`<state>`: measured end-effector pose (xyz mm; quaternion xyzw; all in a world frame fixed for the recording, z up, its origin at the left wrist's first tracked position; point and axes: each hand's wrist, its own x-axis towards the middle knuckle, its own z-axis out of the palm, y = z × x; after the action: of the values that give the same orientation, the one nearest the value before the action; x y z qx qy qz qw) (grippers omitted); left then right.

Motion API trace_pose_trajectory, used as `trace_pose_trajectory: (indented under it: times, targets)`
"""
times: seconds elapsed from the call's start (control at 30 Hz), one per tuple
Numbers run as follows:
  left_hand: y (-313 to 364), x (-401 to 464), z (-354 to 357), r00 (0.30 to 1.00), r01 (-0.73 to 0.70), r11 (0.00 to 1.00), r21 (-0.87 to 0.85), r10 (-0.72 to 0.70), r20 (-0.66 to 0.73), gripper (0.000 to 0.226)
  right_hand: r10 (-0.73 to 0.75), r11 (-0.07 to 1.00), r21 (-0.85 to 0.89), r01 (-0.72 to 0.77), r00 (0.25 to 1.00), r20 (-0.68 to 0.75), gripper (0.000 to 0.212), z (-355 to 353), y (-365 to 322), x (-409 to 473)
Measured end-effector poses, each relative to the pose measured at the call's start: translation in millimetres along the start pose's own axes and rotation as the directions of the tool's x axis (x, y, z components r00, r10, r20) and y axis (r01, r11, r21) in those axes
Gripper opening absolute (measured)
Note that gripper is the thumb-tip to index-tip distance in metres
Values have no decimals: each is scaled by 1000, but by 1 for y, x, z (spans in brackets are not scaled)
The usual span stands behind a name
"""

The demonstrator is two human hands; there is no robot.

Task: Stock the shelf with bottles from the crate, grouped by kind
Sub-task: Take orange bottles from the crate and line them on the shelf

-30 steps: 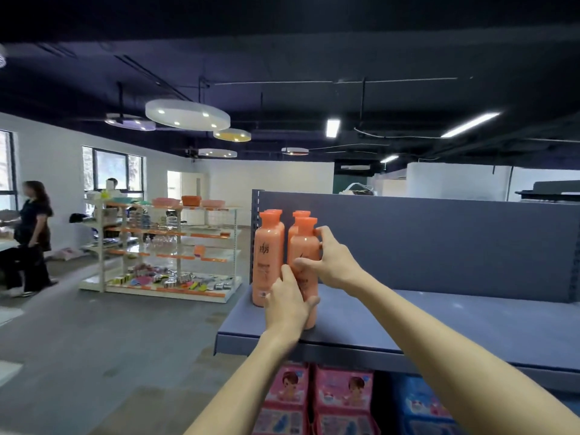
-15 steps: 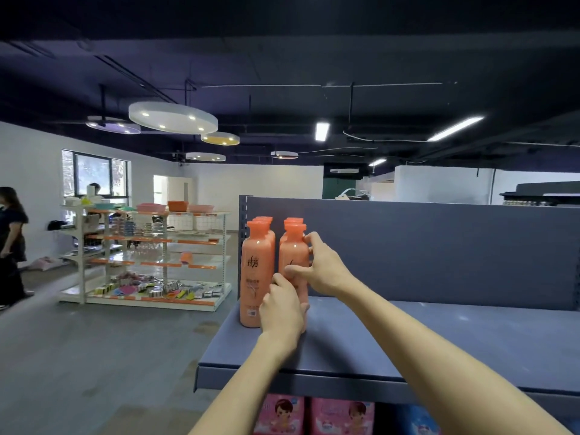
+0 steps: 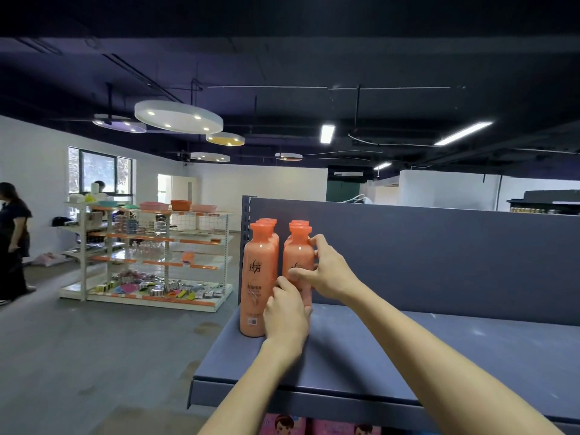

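Note:
Several orange bottles stand upright in two rows at the left end of the grey-blue top shelf (image 3: 423, 350). The front-left orange bottle (image 3: 257, 277) stands free. My left hand (image 3: 287, 312) wraps the lower part of the front-right orange bottle (image 3: 298, 255). My right hand (image 3: 329, 270) holds the same bottle at its middle from the right side. The bottle's base is hidden behind my left hand. The crate is out of view.
The shelf's grey back panel (image 3: 423, 246) rises behind the bottles. Pink boxes (image 3: 282, 425) sit on the level below. A white and orange display rack (image 3: 150, 259) stands across the grey floor. A person in black (image 3: 12, 240) stands at the far left.
The front-right bottle has moved back from the shelf's front edge, in line with the front-left bottle. Both hands went with it. The view has shifted down and right.

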<state>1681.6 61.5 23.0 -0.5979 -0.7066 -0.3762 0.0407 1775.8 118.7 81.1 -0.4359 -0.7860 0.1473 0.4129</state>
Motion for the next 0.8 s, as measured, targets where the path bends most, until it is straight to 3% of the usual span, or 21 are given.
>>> trace_pose_trajectory:
  times: [0.2, 0.43, 0.63, 0.8]
  targets:
    - [-1, -1, -2, 1000, -15, 1000, -20, 15, -9, 55, 12, 1000, -3, -12, 1000, -7, 63, 1, -3, -4]
    - [0, -31, -30, 994, 13, 998, -61, -7, 106, 53, 53, 998, -26, -53, 998, -16, 64, -4, -19, -22]
    - [-6, -70, -60, 992, -124, 992, -17, 124, 11, 42, 34, 999, -18, -38, 986, -163, 52, -18, -21, -75]
    - [-14, -102, -64, 989, -150, 984, -98, 149, -13, 38, 8, 1000, -13, -9, 991, -134, 38, -36, -23, -138]
